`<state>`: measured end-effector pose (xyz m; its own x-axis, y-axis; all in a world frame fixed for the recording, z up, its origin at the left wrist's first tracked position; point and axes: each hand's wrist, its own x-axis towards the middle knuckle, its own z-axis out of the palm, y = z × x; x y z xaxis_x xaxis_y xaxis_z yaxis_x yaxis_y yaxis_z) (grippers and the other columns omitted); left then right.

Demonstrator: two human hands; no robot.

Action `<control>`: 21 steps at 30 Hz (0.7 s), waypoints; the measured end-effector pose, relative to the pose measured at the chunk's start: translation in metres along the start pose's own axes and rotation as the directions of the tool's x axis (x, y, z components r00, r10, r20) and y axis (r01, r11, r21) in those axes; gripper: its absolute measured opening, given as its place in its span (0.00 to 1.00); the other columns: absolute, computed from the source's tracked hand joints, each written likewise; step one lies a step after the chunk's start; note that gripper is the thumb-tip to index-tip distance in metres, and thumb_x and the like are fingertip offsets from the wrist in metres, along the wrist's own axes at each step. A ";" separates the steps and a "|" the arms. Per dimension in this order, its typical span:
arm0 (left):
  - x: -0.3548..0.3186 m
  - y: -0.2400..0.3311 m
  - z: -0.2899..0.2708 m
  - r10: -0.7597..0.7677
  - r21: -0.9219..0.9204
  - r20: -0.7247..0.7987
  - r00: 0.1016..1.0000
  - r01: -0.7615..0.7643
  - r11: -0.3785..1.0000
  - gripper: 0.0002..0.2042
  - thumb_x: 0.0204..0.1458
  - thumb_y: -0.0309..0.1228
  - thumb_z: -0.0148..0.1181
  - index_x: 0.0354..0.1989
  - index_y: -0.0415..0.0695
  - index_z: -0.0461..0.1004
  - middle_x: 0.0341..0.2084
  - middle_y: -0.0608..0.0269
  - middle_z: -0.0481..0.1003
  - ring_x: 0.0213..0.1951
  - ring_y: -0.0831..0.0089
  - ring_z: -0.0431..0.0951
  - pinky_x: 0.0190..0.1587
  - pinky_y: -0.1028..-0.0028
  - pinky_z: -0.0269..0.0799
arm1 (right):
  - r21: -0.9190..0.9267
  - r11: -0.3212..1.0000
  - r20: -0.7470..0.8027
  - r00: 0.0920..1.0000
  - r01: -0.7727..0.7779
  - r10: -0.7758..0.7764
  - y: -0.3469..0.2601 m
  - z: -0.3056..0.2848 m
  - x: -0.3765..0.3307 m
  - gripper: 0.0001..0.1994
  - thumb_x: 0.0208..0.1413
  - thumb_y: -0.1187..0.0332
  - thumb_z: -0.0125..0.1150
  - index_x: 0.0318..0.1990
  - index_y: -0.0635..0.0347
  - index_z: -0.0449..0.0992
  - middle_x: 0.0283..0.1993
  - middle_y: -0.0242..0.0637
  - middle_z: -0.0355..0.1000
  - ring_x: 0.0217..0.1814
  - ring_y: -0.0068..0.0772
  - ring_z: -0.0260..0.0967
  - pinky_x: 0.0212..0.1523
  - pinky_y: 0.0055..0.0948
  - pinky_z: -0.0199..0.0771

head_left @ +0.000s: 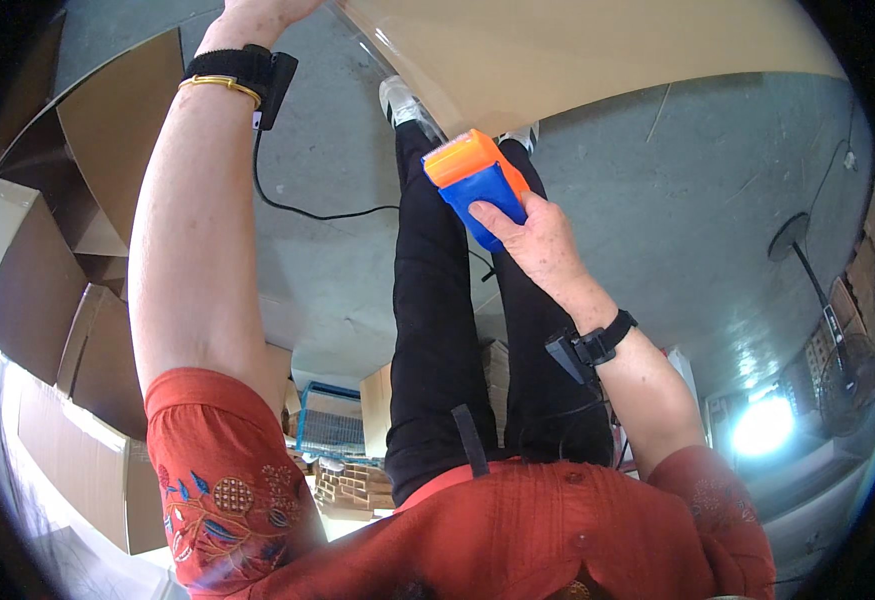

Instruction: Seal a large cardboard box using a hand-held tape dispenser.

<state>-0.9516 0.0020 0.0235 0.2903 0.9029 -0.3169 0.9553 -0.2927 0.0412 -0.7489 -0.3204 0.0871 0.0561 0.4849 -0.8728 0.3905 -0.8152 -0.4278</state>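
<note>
My right hand (535, 238) grips a blue and orange tape dispenser (475, 175), pressing its orange end against the lower edge of a large brown cardboard box (597, 45) at the top of the view. My left arm stretches up to the box's left corner. Only the back of my left hand (257, 10) shows at the frame's top edge, its fingers cut off. A shiny strip of clear tape (397, 62) runs along the box edge above the dispenser. Both wrists carry black bands, and the left also has a gold bangle. My black trousers and white shoes are below the box.
Flattened and open cardboard boxes (47, 260) are stacked along the left. A black cable (307, 208) trails over the grey concrete floor (687, 200). A standing fan (807, 260) is at the right, and a blue wire crate (329, 425) sits beside stacked cardboard pieces near my waist.
</note>
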 end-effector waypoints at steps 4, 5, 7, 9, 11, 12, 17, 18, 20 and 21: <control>0.001 0.001 0.001 -0.004 0.005 -0.007 1.000 0.004 1.000 0.47 0.63 0.64 0.41 0.79 0.40 0.37 0.79 0.47 0.38 0.80 0.54 0.32 0.77 0.43 0.26 | 0.001 1.000 0.004 1.000 0.001 -0.001 -0.005 0.000 -0.003 0.34 0.56 0.36 0.66 0.40 0.68 0.80 0.33 0.52 0.81 0.38 0.52 0.82 0.43 0.41 0.80; 0.001 0.002 0.000 -0.002 0.003 -0.006 1.000 0.002 1.000 0.47 0.63 0.64 0.41 0.79 0.40 0.37 0.79 0.47 0.38 0.80 0.54 0.32 0.77 0.43 0.26 | 0.006 1.000 0.005 1.000 0.001 -0.001 -0.004 0.000 -0.004 0.34 0.56 0.36 0.66 0.40 0.68 0.80 0.33 0.52 0.81 0.39 0.52 0.82 0.43 0.41 0.80; 0.000 0.004 -0.001 -0.012 0.010 0.019 1.000 0.012 1.000 0.48 0.63 0.64 0.41 0.79 0.40 0.37 0.79 0.47 0.38 0.80 0.54 0.33 0.77 0.43 0.26 | -0.007 1.000 0.009 1.000 0.002 -0.002 0.000 0.000 -0.002 0.34 0.56 0.36 0.66 0.40 0.68 0.80 0.33 0.52 0.81 0.39 0.52 0.82 0.43 0.42 0.81; 0.001 0.005 0.000 -0.007 0.007 0.014 1.000 0.006 1.000 0.47 0.63 0.64 0.41 0.79 0.40 0.38 0.79 0.47 0.38 0.80 0.54 0.33 0.77 0.42 0.27 | -0.021 1.000 0.007 1.000 0.004 -0.004 0.004 0.002 0.001 0.34 0.56 0.36 0.66 0.40 0.68 0.80 0.32 0.52 0.81 0.39 0.53 0.82 0.43 0.42 0.81; 0.000 0.006 0.000 -0.003 0.007 0.011 1.000 0.003 1.000 0.47 0.63 0.63 0.41 0.79 0.40 0.38 0.79 0.47 0.38 0.80 0.53 0.33 0.77 0.42 0.27 | -0.019 0.997 -0.037 0.997 0.069 -0.069 0.009 0.005 0.003 0.34 0.56 0.36 0.65 0.39 0.68 0.80 0.32 0.53 0.81 0.38 0.54 0.82 0.43 0.43 0.81; 0.000 0.006 0.000 -0.005 0.001 0.006 1.000 0.005 1.000 0.47 0.63 0.63 0.41 0.79 0.40 0.38 0.79 0.47 0.38 0.80 0.53 0.33 0.77 0.42 0.27 | -0.019 0.998 -0.036 0.997 0.068 -0.069 0.009 0.005 0.004 0.34 0.56 0.36 0.65 0.39 0.68 0.80 0.32 0.53 0.81 0.38 0.54 0.82 0.43 0.43 0.81; -0.003 0.004 -0.007 0.004 0.015 -0.019 1.000 -0.003 1.000 0.45 0.64 0.61 0.41 0.79 0.40 0.39 0.79 0.47 0.39 0.80 0.53 0.34 0.77 0.42 0.27 | -0.093 0.994 -0.011 0.998 0.065 -0.066 0.006 0.004 0.006 0.34 0.57 0.36 0.64 0.38 0.69 0.80 0.32 0.54 0.80 0.39 0.56 0.82 0.43 0.44 0.81; -0.006 0.004 -0.010 0.018 0.030 -0.109 0.994 -0.014 0.999 0.44 0.65 0.59 0.43 0.79 0.39 0.40 0.79 0.47 0.39 0.80 0.52 0.34 0.77 0.43 0.28 | -0.089 0.994 -0.007 0.998 0.068 -0.069 0.005 0.004 0.005 0.34 0.57 0.36 0.64 0.38 0.69 0.80 0.32 0.54 0.80 0.39 0.56 0.82 0.43 0.44 0.81; -0.014 0.011 -0.006 0.040 0.024 -0.197 0.980 -0.036 0.999 0.43 0.65 0.56 0.45 0.79 0.38 0.40 0.79 0.47 0.40 0.80 0.52 0.35 0.77 0.44 0.29 | -0.092 0.995 0.009 0.999 0.050 -0.049 0.005 0.000 0.005 0.33 0.57 0.38 0.65 0.40 0.69 0.80 0.34 0.54 0.81 0.40 0.56 0.81 0.44 0.45 0.81; -0.025 0.018 0.001 0.209 0.157 -0.265 0.941 -0.172 0.973 0.41 0.65 0.53 0.46 0.78 0.39 0.43 0.79 0.47 0.42 0.79 0.51 0.38 0.77 0.45 0.31 | -0.094 0.995 0.003 0.999 0.043 -0.043 0.003 -0.003 0.004 0.33 0.57 0.38 0.65 0.40 0.69 0.80 0.34 0.54 0.81 0.40 0.56 0.81 0.44 0.45 0.81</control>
<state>-0.9418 -0.0263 0.0314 0.4878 0.8721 -0.0388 0.8704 -0.4893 -0.0541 -0.7451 -0.3199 0.0827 0.0370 0.5184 -0.8543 0.4774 -0.7602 -0.4406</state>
